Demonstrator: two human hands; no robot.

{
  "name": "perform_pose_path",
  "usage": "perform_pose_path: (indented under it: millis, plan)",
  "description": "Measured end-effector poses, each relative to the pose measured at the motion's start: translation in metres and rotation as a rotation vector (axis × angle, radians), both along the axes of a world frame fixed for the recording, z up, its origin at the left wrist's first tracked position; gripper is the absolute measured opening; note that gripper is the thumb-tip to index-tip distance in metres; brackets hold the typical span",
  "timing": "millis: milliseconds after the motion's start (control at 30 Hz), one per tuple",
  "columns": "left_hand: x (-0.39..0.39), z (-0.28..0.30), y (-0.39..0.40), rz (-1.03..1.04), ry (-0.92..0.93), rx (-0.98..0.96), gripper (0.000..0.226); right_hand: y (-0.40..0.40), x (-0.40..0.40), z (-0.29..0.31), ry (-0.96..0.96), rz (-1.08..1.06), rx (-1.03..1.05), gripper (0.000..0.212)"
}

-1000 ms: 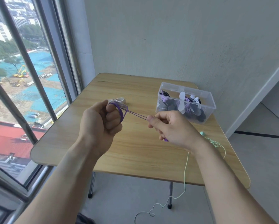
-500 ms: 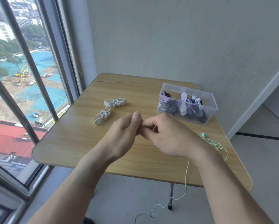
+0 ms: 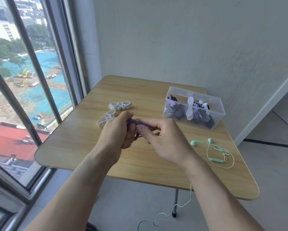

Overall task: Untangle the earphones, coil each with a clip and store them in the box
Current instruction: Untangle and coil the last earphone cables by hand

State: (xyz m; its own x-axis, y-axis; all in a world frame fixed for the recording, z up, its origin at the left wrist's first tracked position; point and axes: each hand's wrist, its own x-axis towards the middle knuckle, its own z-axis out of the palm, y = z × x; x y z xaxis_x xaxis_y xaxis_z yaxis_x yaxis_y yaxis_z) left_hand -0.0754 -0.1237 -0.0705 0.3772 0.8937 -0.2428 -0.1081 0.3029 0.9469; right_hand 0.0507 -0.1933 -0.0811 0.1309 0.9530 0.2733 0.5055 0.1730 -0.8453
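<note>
Both hands have closed together since a second ago, the stretched purple earphone cable [image 3: 133, 122] now bunched between them. Left hand [image 3: 118, 132] grips the bundle; right hand [image 3: 163, 139] pinches its near end, just this side of the white clips [image 3: 113, 112].

Bright window daylight; perhaps edge-warped

The purple cord [image 3: 133, 122], stretched taut a second ago, is now bunched between both hands (left [image 3: 118, 130], right [image 3: 163, 140]), which have closed together.

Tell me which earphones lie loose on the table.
The mint-green earphones, right of the hands; the purple ones are gripped in both hands.
</note>
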Motion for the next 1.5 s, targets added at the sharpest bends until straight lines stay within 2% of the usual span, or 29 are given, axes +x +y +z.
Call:
perform_pose_path:
  millis: [100,200,300,433,567,767,1000,1100,1167,1333,1400,1500]
  plan:
    - [-0.002,0.003,0.001,0.031,0.026,-0.046,0.032,0.000,-0.004,-0.002,-0.090,-0.043,0.079,0.017]
    - [-0.006,0.004,0.004,-0.030,0.090,-0.088,0.028,-0.002,-0.007,-0.003,-0.258,-0.066,0.155,0.016]
    - [-0.006,0.001,0.003,-0.005,0.222,-0.008,0.022,-0.001,-0.010,-0.008,-0.345,-0.029,0.100,0.015]
    - [0.000,-0.003,-0.002,0.046,0.247,0.168,0.036,0.002,-0.012,-0.012,-0.357,-0.017,0.030,0.014]
    - [0.006,-0.006,-0.002,0.092,0.271,0.202,0.042,0.002,-0.012,-0.010,-0.357,-0.035,0.043,0.009]
    - [0.014,-0.012,-0.001,0.094,0.256,0.112,0.017,0.000,-0.012,-0.011,-0.335,-0.099,0.022,0.008]
    - [0.014,-0.011,0.005,0.017,0.291,0.020,0.032,-0.002,-0.019,-0.017,-0.289,-0.165,-0.026,0.025]
    - [0.015,-0.012,0.002,-0.005,0.234,0.041,0.031,-0.002,-0.019,-0.018,-0.303,-0.132,-0.019,0.014]
    - [0.016,-0.011,0.000,-0.015,0.182,0.042,0.021,-0.001,-0.016,-0.017,-0.308,-0.135,-0.055,0.013]
    - [0.013,-0.004,0.002,-0.054,-0.078,-0.187,0.006,-0.001,-0.005,-0.007,-0.324,-0.178,-0.104,0.018]
    - [0.012,-0.008,0.008,0.023,0.001,-0.129,0.004,-0.003,-0.005,-0.008,-0.328,-0.151,-0.140,0.019]
    - [0.013,-0.019,0.016,0.138,0.254,0.178,0.008,-0.005,-0.009,-0.011,-0.366,-0.110,-0.216,0.019]
